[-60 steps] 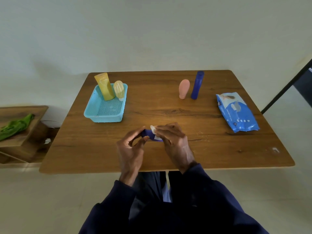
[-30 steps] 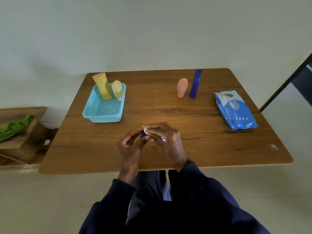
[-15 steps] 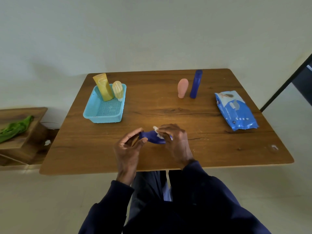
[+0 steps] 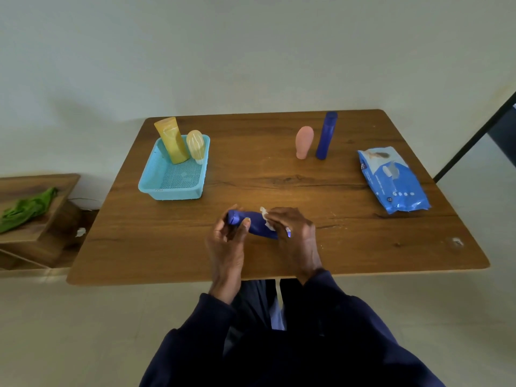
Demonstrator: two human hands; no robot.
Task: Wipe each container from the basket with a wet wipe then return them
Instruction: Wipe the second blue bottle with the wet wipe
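At lower centre, just over the near part of the wooden table (image 4: 349, 247), the left hand (image 4: 225, 248) grips one end of a dark blue bottle (image 4: 254, 224) lying sideways, while the right hand (image 4: 297, 236) curls round its other end, pressing a white wet wipe (image 4: 264, 217) against it. Farther back, a turquoise basket (image 4: 170, 192) at centre left holds an upright yellow tube (image 4: 171, 141) and a pale yellow bottle (image 4: 196, 148). A blue wet-wipe pack (image 4: 392, 180) lies at right, and a pink bottle (image 4: 303, 141) and a tall blue bottle (image 4: 326, 135) stand side by side toward the far edge.
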